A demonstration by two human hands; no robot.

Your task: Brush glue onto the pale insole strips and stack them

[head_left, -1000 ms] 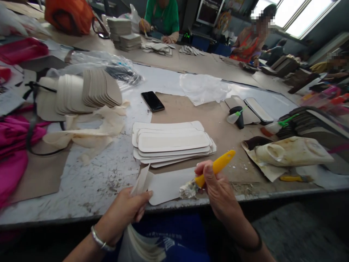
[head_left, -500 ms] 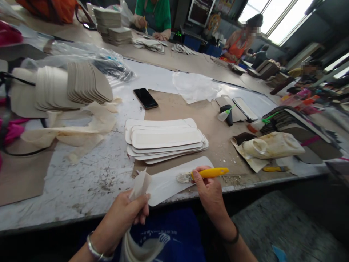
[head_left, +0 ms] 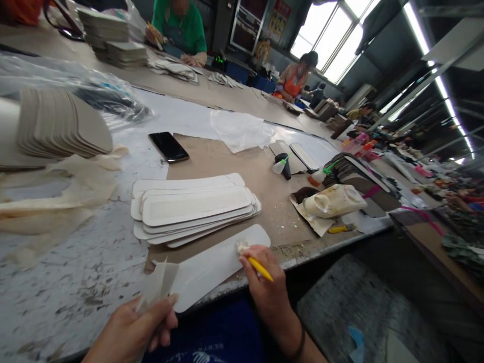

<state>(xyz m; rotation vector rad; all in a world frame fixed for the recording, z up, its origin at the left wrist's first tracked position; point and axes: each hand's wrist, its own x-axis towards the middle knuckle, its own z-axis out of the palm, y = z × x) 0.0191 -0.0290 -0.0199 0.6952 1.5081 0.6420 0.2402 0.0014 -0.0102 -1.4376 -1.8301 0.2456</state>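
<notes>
My right hand (head_left: 268,285) grips a yellow-handled brush (head_left: 261,270), its whitish bristles touching the far right end of a long white panel (head_left: 215,267) with rounded corners. The panel lies slanted at the table's front edge. My left hand (head_left: 145,322) is closed on a thin, off-white sheet (head_left: 161,282), thumb uppermost, beside the panel's near left end. Whether those fingers also pinch the panel itself, I cannot tell. Just behind is a stack of similar white panels (head_left: 196,206), each rimmed by a paler border.
A phone (head_left: 168,146) lies behind the stack. To the right are a stained cream plastic container (head_left: 335,200), a second yellow-handled brush (head_left: 340,229) and small bottles (head_left: 280,165). Grey curved pieces (head_left: 62,123) and crumpled sheeting (head_left: 56,201) occupy the left. Co-workers (head_left: 179,35) sit across the table.
The brush has travelled along the panel to its far right end, and its handle has swung from pointing right to pointing down toward me. My view has turned rightward.
</notes>
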